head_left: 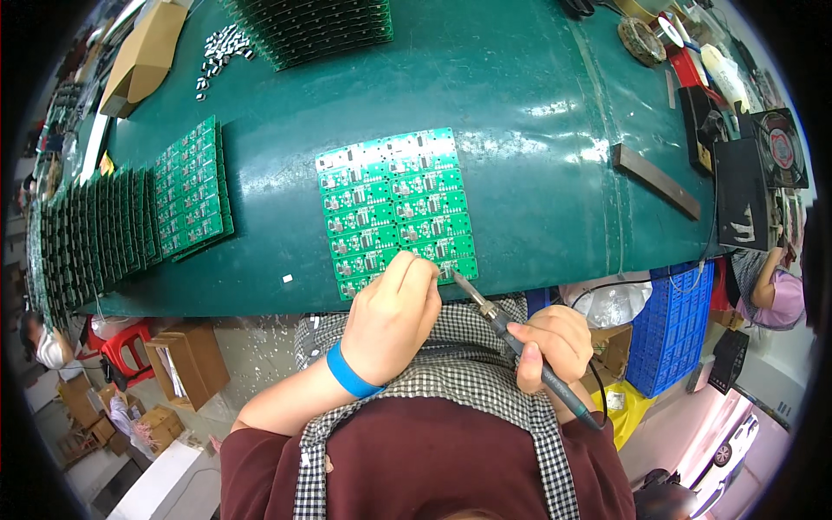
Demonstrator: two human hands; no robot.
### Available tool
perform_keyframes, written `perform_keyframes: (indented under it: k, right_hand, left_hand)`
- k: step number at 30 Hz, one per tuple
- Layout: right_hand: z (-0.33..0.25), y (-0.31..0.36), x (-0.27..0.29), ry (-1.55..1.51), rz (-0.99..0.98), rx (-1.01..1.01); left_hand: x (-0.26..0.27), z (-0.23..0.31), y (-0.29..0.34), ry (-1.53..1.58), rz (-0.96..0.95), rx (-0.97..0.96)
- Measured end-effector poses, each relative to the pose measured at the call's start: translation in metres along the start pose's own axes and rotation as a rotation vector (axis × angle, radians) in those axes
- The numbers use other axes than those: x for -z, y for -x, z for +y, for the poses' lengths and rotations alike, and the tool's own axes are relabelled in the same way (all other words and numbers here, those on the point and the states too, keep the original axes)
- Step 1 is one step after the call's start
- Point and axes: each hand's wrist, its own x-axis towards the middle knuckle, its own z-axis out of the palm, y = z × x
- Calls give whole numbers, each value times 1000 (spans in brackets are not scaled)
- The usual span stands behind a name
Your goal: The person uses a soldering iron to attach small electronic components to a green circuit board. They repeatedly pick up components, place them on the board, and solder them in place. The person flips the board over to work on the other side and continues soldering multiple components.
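Note:
A green panel of several circuit boards [360, 217] lies flat near the front edge of the table, with small parts mounted in rows. My left hand [394, 303], a blue band on its wrist, is over the panel's lower edge. Its fingers are pinched together, and whatever they hold is hidden. My right hand [555, 342] is closed round a soldering iron [498, 319]. The iron slants up and left, its tip at the lower right boards close to my left fingertips. Whether the tip touches the board is too small to tell.
Upright circuit panels stand in a row [104, 230] at left and a stack [312, 30] at the back. Small black-and-white parts [227, 48] lie near a cardboard box [143, 61]. A dark bar [656, 182] and a fan [777, 147] are at right. The iron's cord hangs beside my right arm.

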Motion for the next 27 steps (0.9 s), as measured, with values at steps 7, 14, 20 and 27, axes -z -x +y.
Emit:
perform_keyframes:
  k: [7, 14, 20, 27]
  right_hand:
    - [-3, 2, 0, -6, -6, -8]
    - [-8, 7, 4, 6, 29, 4]
    - [-3, 10, 1, 38, 149, -64]
    - [-4, -56, -26, -17, 12, -150]
  left_hand:
    - [-3, 0, 2, 54, -6, 12]
    - [12, 1, 4, 2, -31, 20]
    - [66, -42, 1, -325, 526, 152]
    - [115, -54, -53, -434, 839, 70]
